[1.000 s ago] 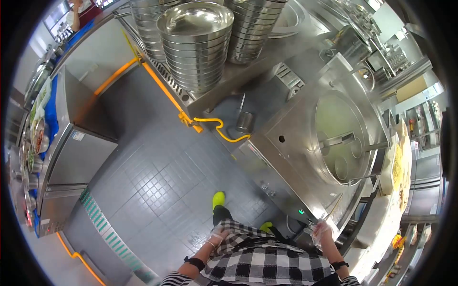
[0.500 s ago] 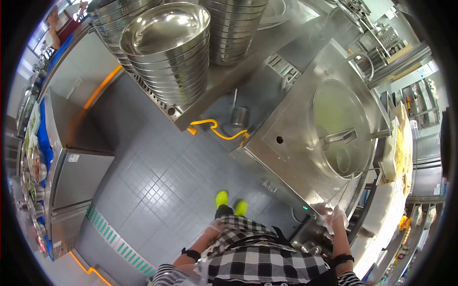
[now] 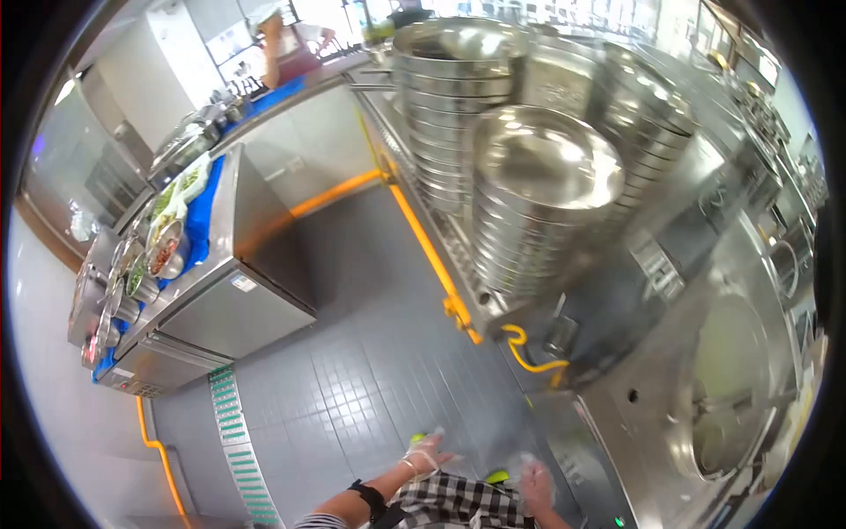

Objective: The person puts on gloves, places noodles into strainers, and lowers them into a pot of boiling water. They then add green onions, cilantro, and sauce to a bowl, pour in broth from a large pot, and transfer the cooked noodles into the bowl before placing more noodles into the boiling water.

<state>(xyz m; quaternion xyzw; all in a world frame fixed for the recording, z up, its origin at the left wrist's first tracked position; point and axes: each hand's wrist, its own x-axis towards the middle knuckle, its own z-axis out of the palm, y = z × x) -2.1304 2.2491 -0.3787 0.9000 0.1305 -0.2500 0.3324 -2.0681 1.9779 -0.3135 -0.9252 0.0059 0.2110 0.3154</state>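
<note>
My left hand (image 3: 427,455), in a clear plastic glove, is held out in front of the checkered apron (image 3: 458,500). Its fingers are apart and nothing is in them. To its right, my right hand (image 3: 535,485) wears a clear glove too and is smeared by motion. That hand is in front of the apron's right side, nearest to the steel cooker's front panel (image 3: 568,445). On the cooker, a large round pot (image 3: 731,370) holds pale greenish liquid, with a metal tool partly in it. Yellow shoes (image 3: 498,477) show below my hands.
Tall stacks of steel bowls (image 3: 546,167) stand on a metal table ahead. A yellow pipe (image 3: 432,256) runs along its side. At left, a steel counter (image 3: 220,309) carries containers of chopped food (image 3: 163,256). A person (image 3: 295,53) stands at the back. Grey tiled floor (image 3: 352,397) lies between.
The view has turned left, bringing the food counter further in. My right hand has left the cooker's edge and come in front of my body. My left hand has moved forward from my side.
</note>
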